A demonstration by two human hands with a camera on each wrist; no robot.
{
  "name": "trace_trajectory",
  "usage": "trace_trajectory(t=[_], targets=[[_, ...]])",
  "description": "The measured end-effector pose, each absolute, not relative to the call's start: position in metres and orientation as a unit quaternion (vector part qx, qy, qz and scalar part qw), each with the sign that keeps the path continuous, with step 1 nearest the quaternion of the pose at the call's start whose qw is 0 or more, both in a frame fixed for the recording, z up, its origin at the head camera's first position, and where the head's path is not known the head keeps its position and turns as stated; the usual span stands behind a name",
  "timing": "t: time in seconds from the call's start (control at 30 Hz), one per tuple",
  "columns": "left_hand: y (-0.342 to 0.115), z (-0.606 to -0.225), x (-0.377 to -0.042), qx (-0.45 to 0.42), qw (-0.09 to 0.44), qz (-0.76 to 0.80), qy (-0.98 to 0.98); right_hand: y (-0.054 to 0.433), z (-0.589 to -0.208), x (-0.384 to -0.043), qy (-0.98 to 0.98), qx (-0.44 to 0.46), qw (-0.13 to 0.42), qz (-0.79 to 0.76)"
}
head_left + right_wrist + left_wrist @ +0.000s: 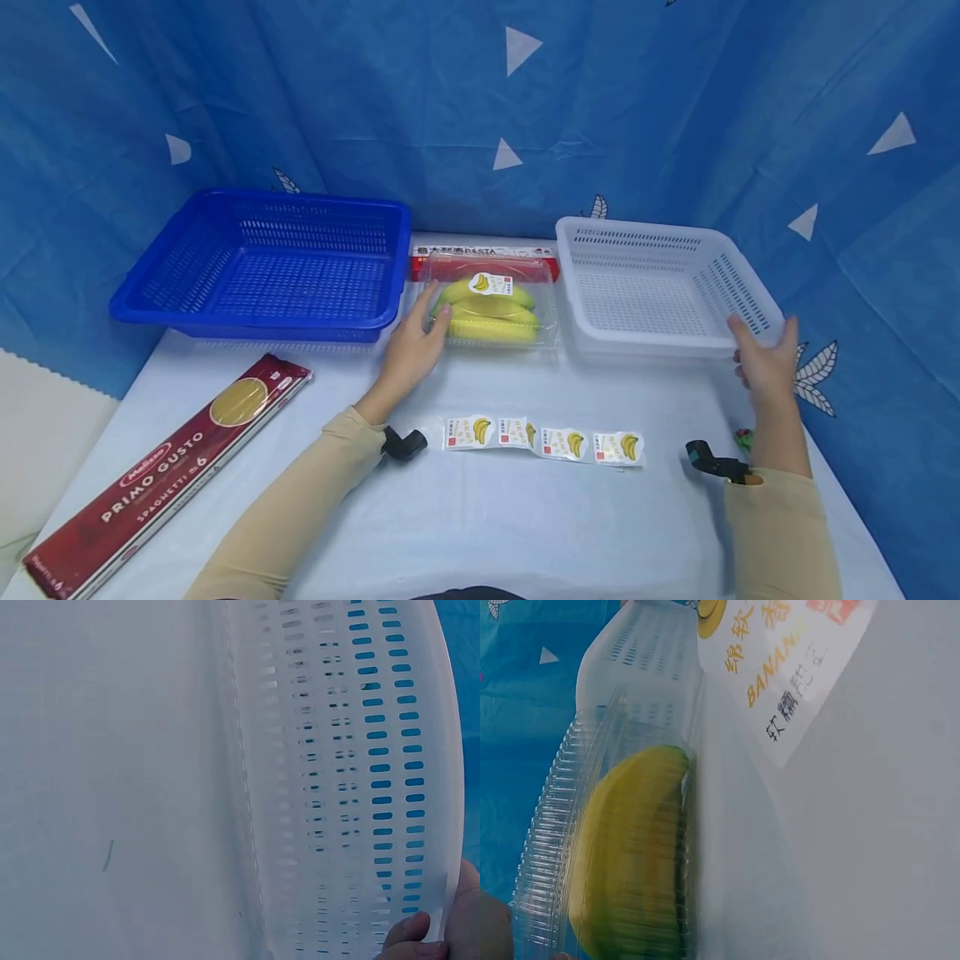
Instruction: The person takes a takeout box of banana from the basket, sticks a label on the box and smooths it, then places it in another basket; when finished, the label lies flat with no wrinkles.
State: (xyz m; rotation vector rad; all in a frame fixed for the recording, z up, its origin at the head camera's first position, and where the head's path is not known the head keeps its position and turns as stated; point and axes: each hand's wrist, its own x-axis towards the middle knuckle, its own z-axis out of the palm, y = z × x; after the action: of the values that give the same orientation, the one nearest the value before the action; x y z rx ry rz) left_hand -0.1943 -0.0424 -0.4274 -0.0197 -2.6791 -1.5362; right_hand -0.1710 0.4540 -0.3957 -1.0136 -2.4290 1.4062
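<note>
Yellow-green bananas [495, 327] lie inside a clear plastic clamshell box [548, 292] with a banana sticker [501, 284] on its lid. My left hand [408, 348] holds the left end of this box, thumb at the near side; some fingers are hidden. In the left wrist view the box's ridged edge [544, 847] shows, with only bits of the hand at the lower left. At the right, my right hand [768, 367] grips the near right corner of a white perforated basket [645, 342]. Thumb and fingers [409, 930] pinch its rim in the right wrist view.
A blue basket [258, 323] stands at the back left. A red spaghetti pack [172, 475] lies slanted at front left. Behind the clamshell is a red-and-white pasta package [543, 265]. A strip of banana stickers [543, 442] lies mid-table. Blue curtain [450, 108] hangs behind.
</note>
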Motion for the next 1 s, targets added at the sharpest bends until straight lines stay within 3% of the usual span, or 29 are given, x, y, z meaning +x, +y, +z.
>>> trace_trajectory(t=[0.4,1.0], targets=[[-0.044,-0.423,-0.199,0.024,-0.022,-0.505,-0.862,0.461,-0.388,-0.171,-0.774,-0.326,0.081,0.537],[-0.05,-0.419,-0.208,-0.007,-0.076,-0.481,-0.873,0.461,-0.385,-0.17,-0.747,-0.352,0.069,0.56]])
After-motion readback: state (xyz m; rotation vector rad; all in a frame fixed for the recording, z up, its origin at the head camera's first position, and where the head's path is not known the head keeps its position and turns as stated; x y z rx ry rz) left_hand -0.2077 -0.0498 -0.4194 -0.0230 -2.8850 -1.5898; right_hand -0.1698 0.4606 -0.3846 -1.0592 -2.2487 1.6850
